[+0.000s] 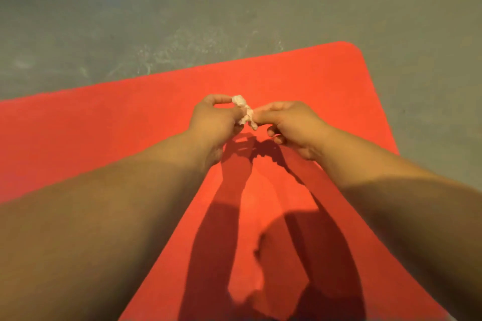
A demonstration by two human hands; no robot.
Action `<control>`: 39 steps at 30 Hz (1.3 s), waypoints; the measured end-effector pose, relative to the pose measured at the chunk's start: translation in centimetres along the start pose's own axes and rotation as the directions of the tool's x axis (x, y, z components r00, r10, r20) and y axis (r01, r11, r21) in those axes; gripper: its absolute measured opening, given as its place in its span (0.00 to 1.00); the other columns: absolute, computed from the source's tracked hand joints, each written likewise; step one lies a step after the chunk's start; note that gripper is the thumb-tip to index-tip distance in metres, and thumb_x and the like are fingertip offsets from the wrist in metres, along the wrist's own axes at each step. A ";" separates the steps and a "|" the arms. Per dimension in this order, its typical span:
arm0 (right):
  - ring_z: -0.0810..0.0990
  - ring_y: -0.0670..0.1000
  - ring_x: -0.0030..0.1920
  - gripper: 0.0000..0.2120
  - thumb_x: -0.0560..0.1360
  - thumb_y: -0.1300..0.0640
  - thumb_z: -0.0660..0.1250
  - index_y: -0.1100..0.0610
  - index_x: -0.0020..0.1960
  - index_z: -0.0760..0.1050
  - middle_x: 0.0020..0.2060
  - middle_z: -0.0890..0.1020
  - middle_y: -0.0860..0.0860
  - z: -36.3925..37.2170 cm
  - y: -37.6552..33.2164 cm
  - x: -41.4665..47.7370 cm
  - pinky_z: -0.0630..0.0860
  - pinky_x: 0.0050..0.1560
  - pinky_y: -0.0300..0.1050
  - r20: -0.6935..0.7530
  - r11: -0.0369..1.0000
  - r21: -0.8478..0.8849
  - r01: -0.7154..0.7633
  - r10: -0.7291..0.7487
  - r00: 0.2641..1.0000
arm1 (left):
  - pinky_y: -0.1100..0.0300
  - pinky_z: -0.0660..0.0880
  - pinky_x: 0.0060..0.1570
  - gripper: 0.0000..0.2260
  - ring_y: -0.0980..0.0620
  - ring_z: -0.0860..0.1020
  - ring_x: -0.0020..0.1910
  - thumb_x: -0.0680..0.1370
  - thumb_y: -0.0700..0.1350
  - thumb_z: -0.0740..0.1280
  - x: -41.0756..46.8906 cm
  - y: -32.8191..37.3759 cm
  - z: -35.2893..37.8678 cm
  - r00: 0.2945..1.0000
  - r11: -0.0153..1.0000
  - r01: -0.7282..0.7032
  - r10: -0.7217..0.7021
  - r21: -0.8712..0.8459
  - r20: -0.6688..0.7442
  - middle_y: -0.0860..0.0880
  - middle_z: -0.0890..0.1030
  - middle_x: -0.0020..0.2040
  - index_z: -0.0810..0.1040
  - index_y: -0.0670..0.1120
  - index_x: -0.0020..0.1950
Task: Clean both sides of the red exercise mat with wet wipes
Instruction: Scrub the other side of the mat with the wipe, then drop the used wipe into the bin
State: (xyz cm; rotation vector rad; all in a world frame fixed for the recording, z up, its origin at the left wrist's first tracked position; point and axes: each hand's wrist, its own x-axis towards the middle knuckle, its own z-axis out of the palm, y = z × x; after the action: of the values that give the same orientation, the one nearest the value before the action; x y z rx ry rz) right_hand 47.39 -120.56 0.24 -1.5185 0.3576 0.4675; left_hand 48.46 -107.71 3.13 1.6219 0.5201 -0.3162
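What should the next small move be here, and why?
Probably draw the hands apart to open out the small crumpled white wet wipe. The left hand and right hand both pinch it, bunched between them, and their shadow lies apart from them on the flat red exercise mat, so it seems held above the mat. Bunched, it offers little wiping face.

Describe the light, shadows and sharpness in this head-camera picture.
Head view: warm, hard light throws dark arm and hand shadows onto the red mat; the wipe pinched between left hand and right hand looks soft; the wide-angle lens swells the forearms.
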 end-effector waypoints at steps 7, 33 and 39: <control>0.69 0.45 0.25 0.10 0.69 0.68 0.69 0.54 0.38 0.75 0.28 0.76 0.51 8.4 -3.6 4.1 0.59 0.24 0.37 0.001 0.963 -0.269 -0.020 0.021 1.000 | 0.66 0.69 0.28 0.13 0.55 0.72 0.29 0.75 0.30 0.64 3.2 -1.7 -7.9 1.000 0.992 0.023 -0.024 -0.124 -0.003 0.48 0.79 0.31 0.79 0.47 0.42; 0.75 0.52 0.34 0.12 0.69 0.62 0.73 0.52 0.51 0.80 0.33 0.78 0.52 72.4 -8.6 -6.7 0.75 0.38 0.53 0.382 0.764 -0.595 0.251 -0.006 0.924 | 0.70 0.72 0.34 0.08 0.58 0.72 0.33 0.78 0.34 0.66 -5.7 -3.5 -72.5 0.981 0.989 0.045 -0.070 -0.140 -0.179 0.48 0.79 0.40 0.80 0.41 0.55; 0.71 0.48 0.31 0.10 0.70 0.60 0.73 0.52 0.50 0.82 0.32 0.75 0.48 82.8 -6.6 -7.4 0.66 0.33 0.40 0.542 0.567 -0.699 0.435 0.024 0.840 | 0.68 0.69 0.30 0.05 0.60 0.69 0.25 0.78 0.39 0.68 -7.6 -7.1 -81.7 0.941 0.971 0.112 -0.172 -0.213 -0.292 0.49 0.74 0.30 0.79 0.42 0.42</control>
State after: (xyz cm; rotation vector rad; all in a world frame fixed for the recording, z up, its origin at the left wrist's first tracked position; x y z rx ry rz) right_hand 39.04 -38.39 12.08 -2.2058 -0.5613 0.8805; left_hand 30.29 -27.72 10.74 1.4525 0.8839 -0.1127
